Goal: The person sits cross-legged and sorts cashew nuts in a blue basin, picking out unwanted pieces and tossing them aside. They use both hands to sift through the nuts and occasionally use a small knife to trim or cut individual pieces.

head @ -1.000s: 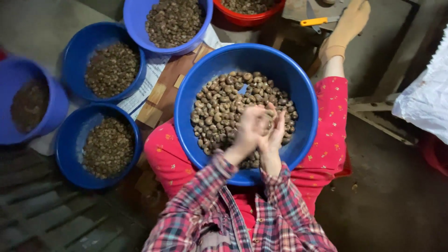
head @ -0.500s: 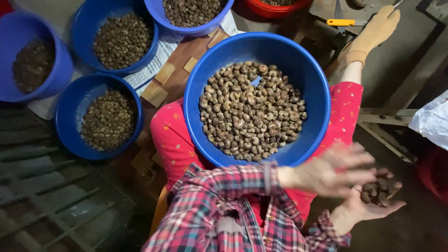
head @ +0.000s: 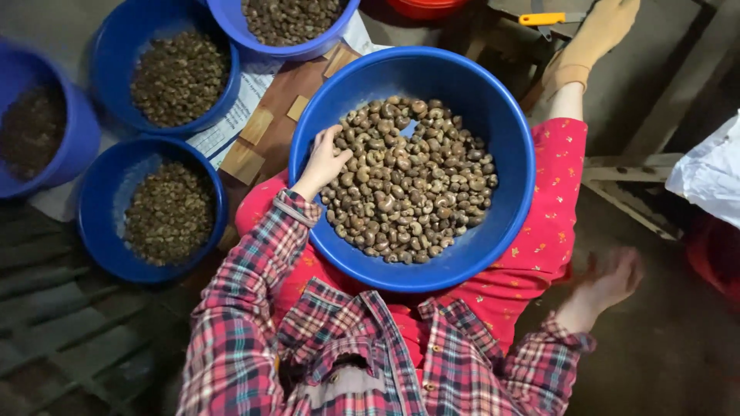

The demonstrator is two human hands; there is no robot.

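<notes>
A big blue basin (head: 493, 254) sits on the person's lap, on the red trousers (head: 555, 200), and it is partly filled with a heap of brown nuts (head: 408, 181). The left hand (head: 324, 162) rests on the left edge of the heap, fingers loosely curled down onto the nuts; whether it grips any cannot be told. The right hand (head: 609, 281) hangs out to the right of the lap, well apart from the basin, over the dark floor. It is blurred, with fingers spread and nothing seen in it. Both arms wear a red plaid shirt (head: 347, 347).

To the left of the basin stand more blue bowls, each with darker nuts inside: one low on the left (head: 96, 231), one above it (head: 108, 54), one at the far left edge (head: 73, 154) and one at the top (head: 231, 23). Sheets of paper (head: 231, 131) lie beneath them. At the top right a yellow-handled tool (head: 543, 18) lies near the person's foot (head: 601, 31). A white bag (head: 713, 173) sits at the right edge
</notes>
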